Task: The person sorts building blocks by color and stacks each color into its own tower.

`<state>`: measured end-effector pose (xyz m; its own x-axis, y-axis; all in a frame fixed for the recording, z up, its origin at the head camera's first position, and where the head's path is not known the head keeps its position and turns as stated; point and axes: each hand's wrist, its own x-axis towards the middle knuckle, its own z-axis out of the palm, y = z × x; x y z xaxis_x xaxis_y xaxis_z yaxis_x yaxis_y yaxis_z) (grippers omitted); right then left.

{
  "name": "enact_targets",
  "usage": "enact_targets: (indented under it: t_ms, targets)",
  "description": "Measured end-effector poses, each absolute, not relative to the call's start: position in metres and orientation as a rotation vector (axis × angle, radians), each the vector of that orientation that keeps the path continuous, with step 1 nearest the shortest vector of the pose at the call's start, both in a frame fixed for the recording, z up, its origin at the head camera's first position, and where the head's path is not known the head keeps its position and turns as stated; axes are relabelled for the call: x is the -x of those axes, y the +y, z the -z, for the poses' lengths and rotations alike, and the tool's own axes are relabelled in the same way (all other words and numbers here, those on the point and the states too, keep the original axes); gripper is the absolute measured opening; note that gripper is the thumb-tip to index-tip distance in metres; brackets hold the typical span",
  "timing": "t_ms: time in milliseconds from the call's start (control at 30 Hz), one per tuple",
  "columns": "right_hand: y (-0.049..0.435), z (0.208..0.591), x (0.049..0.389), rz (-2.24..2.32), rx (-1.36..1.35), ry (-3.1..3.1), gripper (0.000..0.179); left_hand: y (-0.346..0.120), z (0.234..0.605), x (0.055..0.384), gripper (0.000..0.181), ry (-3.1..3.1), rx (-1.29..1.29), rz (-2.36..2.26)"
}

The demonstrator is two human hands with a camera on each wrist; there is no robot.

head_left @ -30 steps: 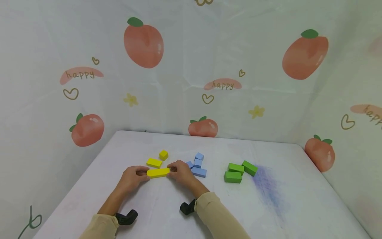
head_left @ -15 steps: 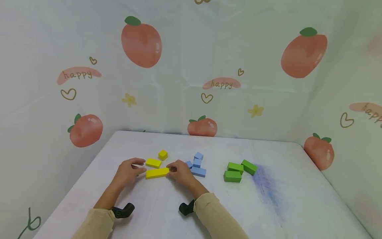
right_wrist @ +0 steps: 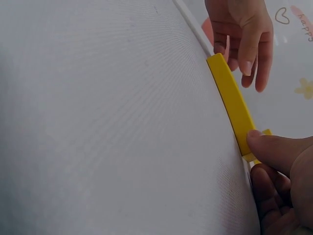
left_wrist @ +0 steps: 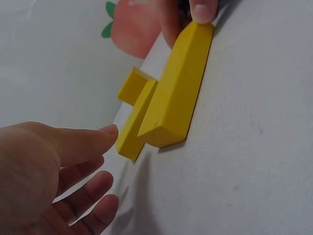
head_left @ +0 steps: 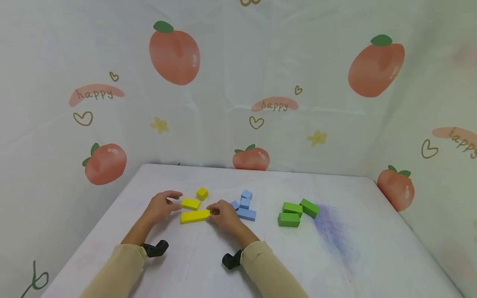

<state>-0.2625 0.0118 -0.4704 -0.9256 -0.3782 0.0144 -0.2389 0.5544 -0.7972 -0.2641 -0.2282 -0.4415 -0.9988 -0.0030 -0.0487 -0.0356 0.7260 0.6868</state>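
Note:
A long yellow block (head_left: 195, 216) lies flat on the white table. My right hand (head_left: 225, 217) pinches its right end; the thumb (right_wrist: 274, 149) presses on the near side, with the other fingers curled behind. Just behind that block lies a shorter yellow block (head_left: 190, 203), and farther back sits a small yellow cube (head_left: 202, 193). My left hand (head_left: 159, 207) holds nothing. Its thumb and fingers are spread apart, hovering at the left end of the shorter block. In the left wrist view, the extended finger (left_wrist: 88, 144) overlaps the edge of that shorter block.
Right of my right hand is a cluster of blue blocks (head_left: 246, 213), partly hidden by the hand. Three green blocks (head_left: 289, 219) lie farther right, beside a purple-blue smudge (head_left: 335, 231) on the table. A fruit-printed white curtain (head_left: 223, 74) hangs behind the table.
My left hand has let go of the long yellow block's left end and moved back and away, toward the shorter yellow block. My right hand stays at the right end.

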Motion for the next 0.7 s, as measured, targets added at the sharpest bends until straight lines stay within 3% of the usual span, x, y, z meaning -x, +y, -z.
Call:
enact_targets:
  t_ms: [700]
  targets:
    - [0.011, 0.473, 0.262, 1.308, 0.533, 2.652, 0.029, -0.225, 0.449, 0.280, 0.048, 2.897, -0.120, -0.860]
